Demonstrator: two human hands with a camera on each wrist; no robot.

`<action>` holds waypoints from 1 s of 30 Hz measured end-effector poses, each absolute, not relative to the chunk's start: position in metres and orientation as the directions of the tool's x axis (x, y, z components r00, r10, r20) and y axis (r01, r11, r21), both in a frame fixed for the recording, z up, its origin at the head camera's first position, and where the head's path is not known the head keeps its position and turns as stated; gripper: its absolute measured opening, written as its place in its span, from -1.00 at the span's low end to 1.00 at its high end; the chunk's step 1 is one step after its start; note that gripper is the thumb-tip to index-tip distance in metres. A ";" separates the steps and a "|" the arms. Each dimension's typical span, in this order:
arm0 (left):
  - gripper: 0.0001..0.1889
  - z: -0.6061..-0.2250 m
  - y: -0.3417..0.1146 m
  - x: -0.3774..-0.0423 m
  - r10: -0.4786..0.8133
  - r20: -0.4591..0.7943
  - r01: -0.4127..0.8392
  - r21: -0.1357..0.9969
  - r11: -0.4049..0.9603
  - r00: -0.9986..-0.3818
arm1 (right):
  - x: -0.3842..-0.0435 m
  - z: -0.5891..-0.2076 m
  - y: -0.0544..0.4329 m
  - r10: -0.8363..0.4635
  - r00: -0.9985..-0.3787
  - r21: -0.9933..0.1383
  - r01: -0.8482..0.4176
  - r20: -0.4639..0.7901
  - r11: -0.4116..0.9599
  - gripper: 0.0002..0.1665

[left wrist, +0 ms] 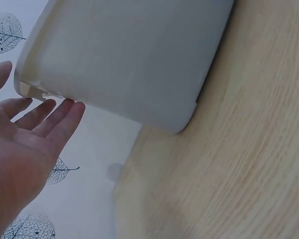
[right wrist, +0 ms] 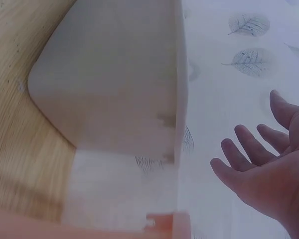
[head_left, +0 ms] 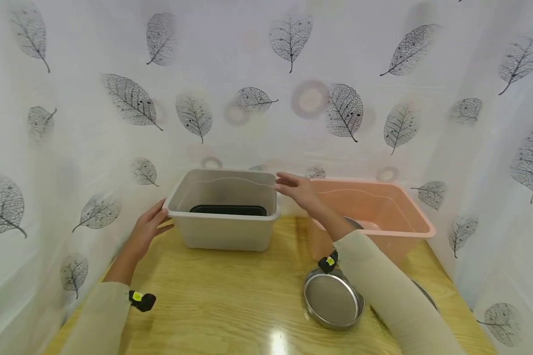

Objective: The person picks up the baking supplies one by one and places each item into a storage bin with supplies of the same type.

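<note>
A light grey plastic bin (head_left: 226, 234) stands toward the back of the wooden table, with a dark green thing (head_left: 228, 210) inside it. At the bin's left end is my left hand (head_left: 144, 231). In the left wrist view its extended fingers (left wrist: 65, 122) reach right under the rim, the thumb apart from them. My right hand (head_left: 299, 192) is by the bin's back right corner, fingers pointing left. The right wrist view shows that hand (right wrist: 269, 167) with spread, relaxed fingers and nothing in it, a gap between it and the bin's rim (right wrist: 181, 74).
To the right stands a pink plastic bin (head_left: 382, 241) with a silvery thing (head_left: 353, 223) inside, beneath my right forearm. A round, shallow metal sieve (head_left: 330, 298) lies in front of it. Another metal rim (head_left: 426, 294) shows beyond my right sleeve. A leaf-patterned curtain (head_left: 257, 143) surrounds the table.
</note>
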State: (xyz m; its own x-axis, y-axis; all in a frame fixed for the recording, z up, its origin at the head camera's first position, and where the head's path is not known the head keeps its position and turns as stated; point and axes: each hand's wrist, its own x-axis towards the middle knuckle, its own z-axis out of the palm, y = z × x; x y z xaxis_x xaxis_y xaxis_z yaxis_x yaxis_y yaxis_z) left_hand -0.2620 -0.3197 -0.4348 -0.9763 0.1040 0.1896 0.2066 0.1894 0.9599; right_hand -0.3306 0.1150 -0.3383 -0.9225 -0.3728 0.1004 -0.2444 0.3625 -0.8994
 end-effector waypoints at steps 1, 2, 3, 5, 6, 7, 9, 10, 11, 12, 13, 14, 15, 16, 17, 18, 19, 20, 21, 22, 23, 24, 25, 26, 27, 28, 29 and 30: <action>-0.30 -0.436 -0.320 -0.260 0.107 0.194 0.211 0.959 0.190 -0.975 | -0.329 -0.338 0.120 -0.369 -0.924 -0.898 -0.244 0.101 0.365 -0.30; -0.31 -0.437 -0.320 -0.258 0.107 0.203 0.220 0.956 0.193 -0.973 | -0.328 -0.338 0.124 -0.367 -0.925 -0.902 -0.240 0.101 0.358 -0.30; -0.32 -0.438 -0.321 -0.256 0.108 0.212 0.230 0.955 0.189 -0.971 | -0.327 -0.337 0.129 -0.368 -0.924 -0.904 -0.242 0.104 0.352 -0.30; -0.34 -0.441 -0.321 -0.253 0.111 0.230 0.247 0.953 0.178 -0.967 | -0.324 -0.336 0.138 -0.365 -0.925 -0.912 -0.237 0.106 0.335 -0.31; -0.35 -0.442 -0.321 -0.251 0.113 0.241 0.258 0.950 0.174 -0.964 | -0.322 -0.335 0.143 -0.359 -0.927 -0.914 -0.235 0.109 0.330 -0.31; -0.36 -0.443 -0.321 -0.249 0.117 0.249 0.267 0.949 0.171 -0.961 | -0.321 -0.335 0.148 -0.358 -0.927 -0.915 -0.237 0.112 0.326 -0.31; -0.37 -0.444 -0.320 -0.244 0.119 0.264 0.281 0.946 0.160 -0.957 | -0.317 -0.334 0.158 -0.353 -0.928 -0.915 -0.239 0.118 0.324 -0.30; -0.37 -0.444 -0.319 -0.241 0.116 0.269 0.286 0.945 0.158 -0.956 | -0.315 -0.333 0.164 -0.346 -0.931 -0.914 -0.235 0.115 0.330 -0.29; -0.36 -0.444 -0.318 -0.238 0.115 0.273 0.289 0.944 0.159 -0.955 | -0.313 -0.332 0.170 -0.344 -0.932 -0.914 -0.234 0.114 0.331 -0.29; -0.36 -0.444 -0.316 -0.234 0.112 0.275 0.290 0.944 0.158 -0.955 | -0.310 -0.331 0.176 -0.341 -0.934 -0.911 -0.230 0.107 0.342 -0.28; -0.35 -0.443 -0.314 -0.231 0.107 0.274 0.288 0.945 0.151 -0.956 | -0.307 -0.331 0.182 -0.341 -0.935 -0.911 -0.225 0.101 0.347 -0.26; -0.34 -0.442 -0.312 -0.228 0.101 0.273 0.286 0.946 0.154 -0.957 | -0.304 -0.330 0.188 -0.336 -0.938 -0.910 -0.215 0.091 0.355 -0.25; -0.33 -0.441 -0.310 -0.224 0.092 0.271 0.283 0.945 0.163 -0.958 | -0.301 -0.329 0.195 -0.334 -0.939 -0.910 -0.208 0.083 0.359 -0.25; -0.32 -0.440 -0.308 -0.220 0.082 0.270 0.280 0.945 0.171 -0.959 | -0.297 -0.329 0.202 -0.326 -0.942 -0.907 -0.202 0.077 0.369 -0.23; -0.31 -0.439 -0.306 -0.217 0.071 0.266 0.275 0.943 0.186 -0.961 | -0.293 -0.328 0.208 -0.320 -0.944 -0.905 -0.199 0.075 0.375 -0.22; -0.31 -0.439 -0.304 -0.213 0.057 0.258 0.264 0.943 0.204 -0.965 | -0.290 -0.328 0.215 -0.312 -0.947 -0.900 -0.197 0.072 0.388 -0.21; -0.31 -0.439 -0.302 -0.210 0.043 0.250 0.253 0.942 0.219 -0.967 | -0.286 -0.327 0.222 -0.303 -0.951 -0.897 -0.192 0.069 0.399 -0.19; -0.31 -0.440 -0.299 -0.206 0.028 0.238 0.238 0.941 0.239 -0.971 | -0.282 -0.327 0.228 -0.295 -0.953 -0.891 -0.188 0.065 0.413 -0.18; -0.32 -0.441 -0.296 -0.203 0.010 0.230 0.225 0.942 0.251 -0.973 | -0.278 -0.327 0.235 -0.277 -0.959 -0.881 -0.183 0.062 0.436 -0.15; -0.33 -0.442 -0.292 -0.201 -0.004 0.220 0.211 0.943 0.257 -0.976 | -0.274 -0.326 0.241 -0.253 -0.965 -0.862 -0.178 0.060 0.474 -0.14; -0.35 -0.444 -0.287 -0.199 -0.015 0.210 0.198 0.944 0.263 -0.978 | -0.269 -0.325 0.247 -0.239 -0.969 -0.849 -0.176 0.061 0.499 -0.12; -0.36 -0.446 -0.282 -0.197 -0.021 0.197 0.185 0.947 0.264 -0.980 | -0.265 -0.324 0.254 -0.227 -0.972 -0.833 -0.178 0.064 0.525 -0.11; -0.37 -0.449 -0.276 -0.196 -0.023 0.189 0.177 0.948 0.263 -0.982 | -0.260 -0.324 0.260 -0.218 -0.973 -0.822 -0.183 0.073 0.539 -0.12; -0.38 -0.451 -0.270 -0.195 -0.024 0.180 0.167 0.951 0.261 -0.983 | -0.257 -0.323 0.266 -0.210 -0.974 -0.812 -0.191 0.086 0.552 -0.13; -0.40 -0.454 -0.263 -0.194 -0.022 0.178 0.166 0.951 0.260 -0.984 | -0.253 -0.323 0.271 -0.203 -0.974 -0.801 -0.197 0.097 0.565 -0.14; -0.41 -0.457 -0.256 -0.194 -0.013 0.168 0.159 0.953 0.258 -0.986 | -0.251 -0.323 0.276 -0.207 -0.972 -0.798 -0.211 0.111 0.564 -0.15; -0.42 -0.460 -0.248 -0.193 -0.003 0.159 0.153 0.955 0.256 -0.987 | -0.249 -0.324 0.281 -0.216 -0.969 -0.804 -0.224 0.121 0.551 -0.16; -0.43 -0.462 -0.241 -0.192 0.007 0.150 0.147 0.957 0.251 -0.989 | -0.247 -0.324 0.286 -0.213 -0.968 -0.803 -0.229 0.130 0.551 -0.18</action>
State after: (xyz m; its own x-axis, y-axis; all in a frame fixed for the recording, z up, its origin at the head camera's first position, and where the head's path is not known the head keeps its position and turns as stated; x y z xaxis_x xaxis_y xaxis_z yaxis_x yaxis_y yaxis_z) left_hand -0.1921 -0.2410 -0.4621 -0.9886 0.0072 0.1501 0.1471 0.2507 0.9568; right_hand -0.2467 0.2860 -0.3242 -0.9684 -0.2131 0.1296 -0.2286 0.5507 -0.8028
